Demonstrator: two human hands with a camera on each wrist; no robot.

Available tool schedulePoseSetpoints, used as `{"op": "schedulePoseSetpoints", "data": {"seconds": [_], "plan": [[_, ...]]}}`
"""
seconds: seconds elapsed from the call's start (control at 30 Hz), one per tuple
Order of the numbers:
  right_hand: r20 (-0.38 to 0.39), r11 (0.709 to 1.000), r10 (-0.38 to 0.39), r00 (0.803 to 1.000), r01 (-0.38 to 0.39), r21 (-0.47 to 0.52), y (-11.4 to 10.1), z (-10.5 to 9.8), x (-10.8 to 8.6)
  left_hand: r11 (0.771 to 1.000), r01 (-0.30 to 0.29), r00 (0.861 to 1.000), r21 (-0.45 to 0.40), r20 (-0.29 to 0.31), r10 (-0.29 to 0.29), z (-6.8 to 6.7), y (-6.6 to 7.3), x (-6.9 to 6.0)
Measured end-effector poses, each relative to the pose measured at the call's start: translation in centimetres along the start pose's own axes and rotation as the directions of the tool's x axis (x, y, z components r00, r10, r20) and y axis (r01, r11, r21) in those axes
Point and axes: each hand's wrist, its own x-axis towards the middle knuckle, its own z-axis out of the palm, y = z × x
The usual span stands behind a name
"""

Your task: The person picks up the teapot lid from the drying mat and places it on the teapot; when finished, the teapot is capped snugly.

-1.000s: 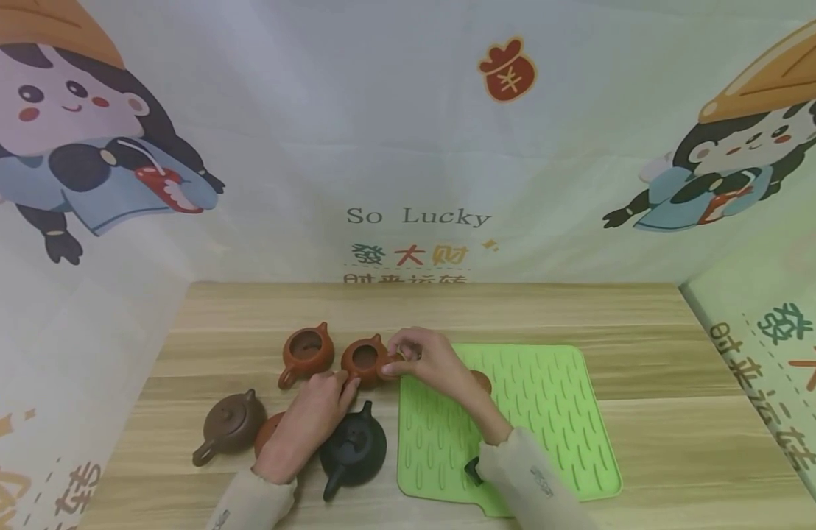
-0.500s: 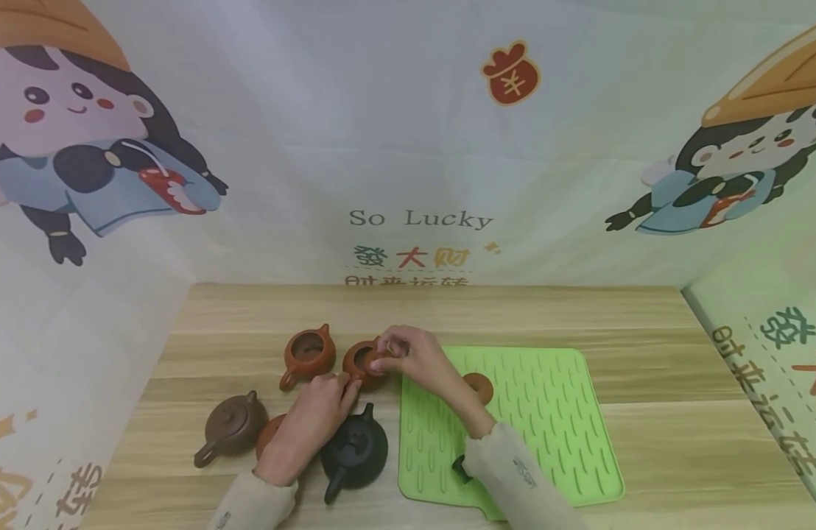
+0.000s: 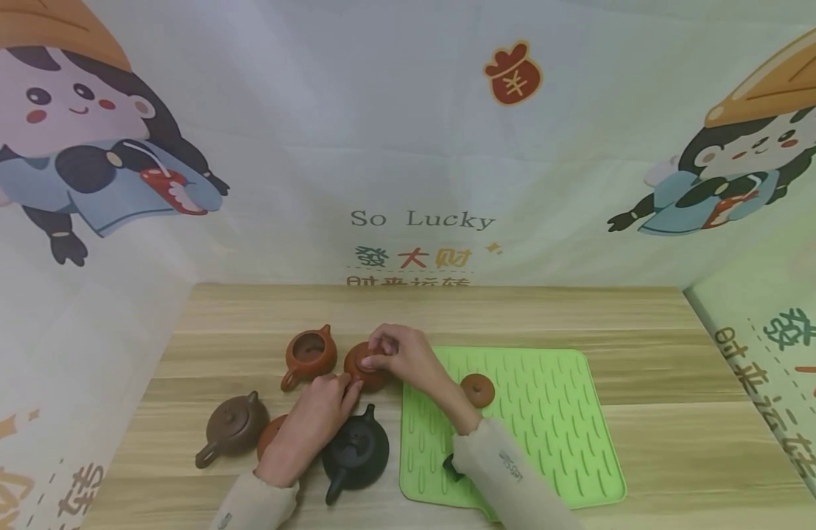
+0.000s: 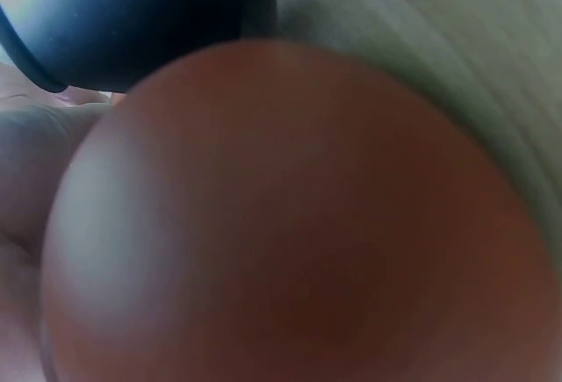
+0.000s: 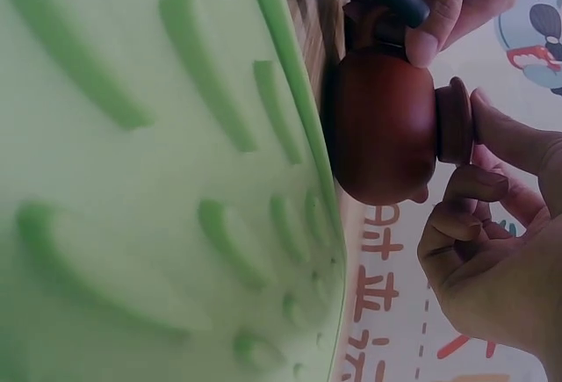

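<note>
My left hand [image 3: 315,412] grips the handle of a small reddish-brown clay teapot [image 5: 386,127], its thumb pressed near the body. With thumb and fingers, my right hand [image 3: 408,361] pinches a round teapot lid [image 5: 455,121], which sits over that teapot's mouth in the right wrist view. Whether the lid is fully seated I cannot tell. Left of this pot is another reddish teapot [image 3: 311,352] with its mouth uncovered. A reddish pot [image 4: 290,224] fills the left wrist view and is mostly hidden under my left forearm in the head view.
A black teapot [image 3: 356,450] stands just in front of the hands, and a brown lidded teapot [image 3: 234,425] at the left. The green ribbed mat [image 3: 547,442] on the right bears a reddish lid [image 3: 478,390] and a small black piece [image 3: 451,467] partly under the sleeve.
My right hand has moved left, carrying the lid from beside the teapot onto its mouth. The lid on the mat has come into full view. My left hand stays put.
</note>
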Motion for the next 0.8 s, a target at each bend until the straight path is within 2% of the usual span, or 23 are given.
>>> {"op": "schedulePoseSetpoints", "data": {"seconds": [0.4, 0.6, 0.8], "plan": [[0.011, 1.0, 0.003, 1.0, -0.003, -0.013, 0.08, 0.34, 0.3, 1.0, 0.0, 1.0, 0.0, -0.005, 0.0, -0.16, 0.11, 0.01], [0.008, 0.999, 0.024, 1.0, -0.024, -0.027, 0.21, 0.41, 0.54, 1.0, 0.0, 1.0, -0.003, 0.005, 0.0, -0.27, 0.09, 0.03], [0.011, 0.998, 0.046, 0.999, -0.045, -0.046, 0.29, 0.62, 0.44, 1.0, -0.013, 1.0, 0.001, -0.012, 0.013, -0.13, 0.04, -0.08]]}}
